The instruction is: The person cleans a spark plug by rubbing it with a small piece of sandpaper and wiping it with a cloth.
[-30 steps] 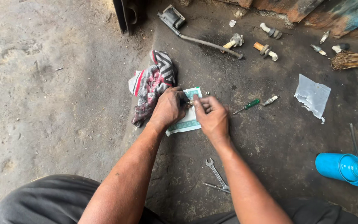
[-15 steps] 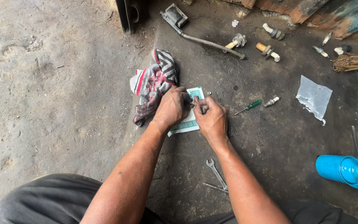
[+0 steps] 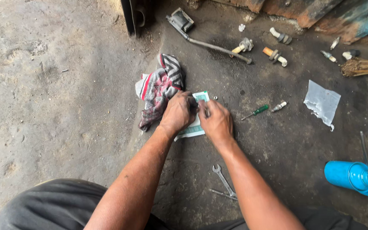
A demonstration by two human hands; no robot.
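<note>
On the left there's a striped rag crumpled on the oily concrete floor, and right against its near-right edge sits a small white-and-green paper packet, lying flat. The person's left hand and right hand meet over that packet, fingertips pinched together on something tiny between them, too hidden to name. The packet looks light, thin and floppy, probably easy to tear, so pinching it by a corner or edge seems the way to hold it; greasy fingers could slip. Further right lie a green-handled screwdriver, a spanner nearer the person, a clear plastic bag, and a blue can.
</note>
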